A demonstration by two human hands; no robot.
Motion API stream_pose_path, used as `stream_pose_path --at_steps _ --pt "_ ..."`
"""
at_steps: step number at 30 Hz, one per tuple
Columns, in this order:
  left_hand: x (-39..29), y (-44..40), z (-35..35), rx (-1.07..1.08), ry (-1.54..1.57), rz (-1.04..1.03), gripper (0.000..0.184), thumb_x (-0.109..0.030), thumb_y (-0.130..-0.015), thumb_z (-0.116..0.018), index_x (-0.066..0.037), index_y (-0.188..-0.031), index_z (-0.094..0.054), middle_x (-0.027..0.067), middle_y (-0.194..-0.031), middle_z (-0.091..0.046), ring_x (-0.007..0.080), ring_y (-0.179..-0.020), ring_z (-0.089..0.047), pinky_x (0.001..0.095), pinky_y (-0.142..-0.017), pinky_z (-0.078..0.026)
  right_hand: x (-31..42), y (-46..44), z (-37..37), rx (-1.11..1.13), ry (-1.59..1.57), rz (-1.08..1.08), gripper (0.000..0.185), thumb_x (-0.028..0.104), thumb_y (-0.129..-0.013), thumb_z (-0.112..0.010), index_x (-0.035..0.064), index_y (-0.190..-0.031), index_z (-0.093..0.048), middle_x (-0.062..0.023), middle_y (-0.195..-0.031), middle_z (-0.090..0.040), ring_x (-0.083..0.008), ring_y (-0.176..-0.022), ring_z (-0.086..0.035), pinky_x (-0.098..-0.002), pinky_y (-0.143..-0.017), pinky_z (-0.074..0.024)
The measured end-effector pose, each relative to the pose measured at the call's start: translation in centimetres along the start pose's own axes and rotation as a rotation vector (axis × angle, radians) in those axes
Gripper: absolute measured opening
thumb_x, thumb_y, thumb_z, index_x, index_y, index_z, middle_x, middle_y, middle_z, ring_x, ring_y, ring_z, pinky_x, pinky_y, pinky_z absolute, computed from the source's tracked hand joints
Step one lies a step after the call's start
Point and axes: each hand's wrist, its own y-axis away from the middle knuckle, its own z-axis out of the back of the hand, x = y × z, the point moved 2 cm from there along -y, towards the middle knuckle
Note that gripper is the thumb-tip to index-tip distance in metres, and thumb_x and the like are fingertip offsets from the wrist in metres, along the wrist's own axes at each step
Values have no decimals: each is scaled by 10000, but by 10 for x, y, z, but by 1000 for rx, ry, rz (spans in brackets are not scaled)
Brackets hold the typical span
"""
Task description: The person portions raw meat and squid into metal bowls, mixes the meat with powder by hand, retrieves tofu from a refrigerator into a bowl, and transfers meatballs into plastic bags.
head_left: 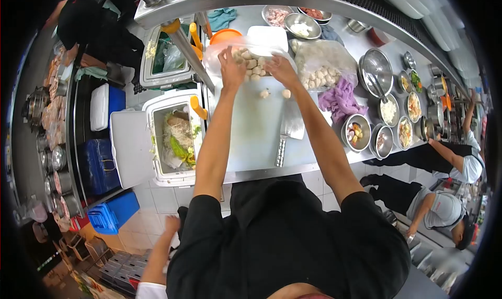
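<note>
Both my hands are at the far end of the white cutting board (248,142), at a clear plastic bag of pale round balls (254,67). My left hand (231,69) grips the bag's left side, fingers bent. On the right side of the bag my right hand (282,70) has its fingers curled at the plastic. Two loose pieces, one of them a pale ball (286,93), lie on the board below the bag. A cleaver (292,122) rests on the board, its metal handle toward me. Another bag of balls (323,64) lies to the right.
A purple cloth (341,99) and metal bowls of ingredients (354,133) stand at the right. Left of the board is an open white bin (157,116) of scraps. A metal shelf edge (251,1) crosses above. Several people are nearby, one at the upper left (94,27).
</note>
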Motion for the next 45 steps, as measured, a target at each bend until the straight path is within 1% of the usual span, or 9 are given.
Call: stream_pose_path --at_steps 3,5,8,20,28,30,41,43,45 --pt "6 6 16 -59 1 -152 585 -130 -758 -677 7 -1248 -390 262 -1194 -419 418 -1096 -452 450 -938 -391 25 51 28 6 645 444 428 197 -733 -685 85 -1132 -579 -141 -980 -639 -246 -822 -619 -326 -702 -489" --pt "11 26 18 -73 16 -227 577 -145 -766 -672 32 -1241 -395 264 -1198 -423 414 -1103 -443 449 -957 -367 30 91 34 -20 969 159 363 197 -735 -667 107 -1077 -585 -132 -988 -612 -292 -864 -610 -374 -747 -485" --pt "29 57 12 -90 22 189 593 -196 -792 -646 80 -1242 -376 275 -1199 -432 405 -1091 -449 448 -974 -332 21 112 30 -3 1015 45 307 202 -737 -648 120 -1028 -590 -125 -961 -583 -311 -868 -594 -404 -761 -472" --pt "43 0 -7 -91 -316 558 558 -272 -829 -591 83 -1205 -380 291 -1023 -570 423 -942 -577 464 -807 -466 14 102 -81 -185 1020 309 643 419 -795 -624 195 -1344 -376 -137 -1204 -444 -340 -989 -513 -474 -717 -479" --pt "20 -2 13 -231 39 358 230 -201 -919 -438 -3 -996 -527 268 -854 -626 393 -767 -626 461 -697 -485 2 62 -67 -41 830 300 287 291 -785 -628 169 -1042 -592 -130 -1014 -581 -311 -827 -592 -428 -667 -499" --pt "22 2 14 -170 425 623 230 -184 -930 -422 12 -1027 -492 263 -870 -620 363 -705 -637 425 -588 -500 3 65 -61 -118 642 367 245 267 -766 -633 148 -980 -622 -118 -905 -640 -311 -780 -618 -414 -684 -502" --pt "62 43 -12 -37 280 682 436 -297 -874 -547 -14 -1169 -396 230 -879 -615 374 -852 -599 428 -792 -437 91 22 -22 -75 425 329 462 371 -733 -709 15 -1009 -606 -171 -941 -646 -316 -837 -635 -381 -733 -501" --pt "88 45 -25 -45 224 671 444 -294 -859 -571 9 -1147 -422 220 -872 -613 369 -838 -598 425 -802 -437 87 62 15 -483 185 266 471 290 -731 -711 -24 -1050 -566 -200 -935 -638 -318 -832 -635 -392 -739 -502" --pt "111 41 -33 145 130 652 421 -248 -834 -614 52 -1097 -480 196 -875 -611 305 -797 -614 392 -748 -483 56 74 35 -746 647 305 487 208 -730 -686 -39 -1111 -510 -238 -937 -621 -360 -801 -632 -426 -737 -499"
